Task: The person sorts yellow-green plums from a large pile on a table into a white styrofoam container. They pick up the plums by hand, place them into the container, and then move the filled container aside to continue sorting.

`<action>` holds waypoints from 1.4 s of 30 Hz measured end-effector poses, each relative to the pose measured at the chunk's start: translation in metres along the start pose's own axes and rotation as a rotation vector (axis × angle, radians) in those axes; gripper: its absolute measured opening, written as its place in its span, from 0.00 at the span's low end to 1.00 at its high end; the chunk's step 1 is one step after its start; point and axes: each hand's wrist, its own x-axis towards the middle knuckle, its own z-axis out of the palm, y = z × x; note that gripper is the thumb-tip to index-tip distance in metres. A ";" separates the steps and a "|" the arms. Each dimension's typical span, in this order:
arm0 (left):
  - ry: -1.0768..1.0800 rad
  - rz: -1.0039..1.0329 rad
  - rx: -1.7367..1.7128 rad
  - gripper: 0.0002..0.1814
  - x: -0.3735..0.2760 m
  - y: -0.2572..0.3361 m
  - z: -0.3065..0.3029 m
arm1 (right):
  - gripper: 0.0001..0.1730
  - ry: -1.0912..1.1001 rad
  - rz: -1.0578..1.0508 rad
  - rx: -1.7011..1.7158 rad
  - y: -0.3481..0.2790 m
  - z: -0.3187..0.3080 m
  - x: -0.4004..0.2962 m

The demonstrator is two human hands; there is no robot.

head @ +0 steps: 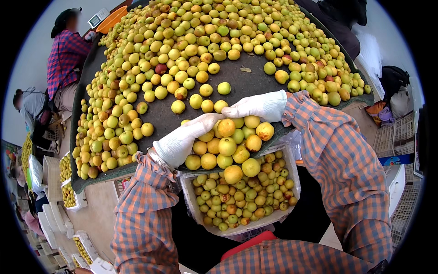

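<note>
My left hand point(186, 137) and my right hand point(260, 106) wear white knit gloves with pale coated fingers. Their fingertips meet at the near edge of a dark cloth-covered table point(236, 75). Cupped together, they touch the far side of a cluster of round yellow-green fruits point(227, 146) that look like jujubes. The glove backs hide how the fingers lie against the fruit. Just below the edge stands a white foam box point(209, 230) well filled with the same fruit. Two fruits at the cluster's front overlap the box opening in view.
A large heap of fruit point(178, 44) spreads over the table. An orange basin point(112, 19) and a scale point(99, 17) stand at the far left, near a person in a checked shirt point(63, 61). Plastic crates point(393, 137) are stacked at right. Foam boxes point(56, 219) lie on the left floor.
</note>
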 end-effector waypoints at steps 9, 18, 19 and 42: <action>0.049 0.079 0.362 0.32 -0.030 0.004 0.039 | 0.27 -0.054 -0.111 -0.514 -0.013 0.029 -0.037; 0.073 0.637 1.188 0.23 -0.041 -0.042 0.064 | 0.22 0.083 -0.482 -1.317 0.025 0.071 -0.071; 0.077 0.633 1.290 0.24 -0.044 -0.046 0.066 | 0.22 0.084 -0.502 -1.412 0.031 0.076 -0.074; 0.883 -0.187 1.394 0.37 0.050 0.011 -0.094 | 0.50 0.905 -0.027 -1.356 -0.042 -0.061 0.125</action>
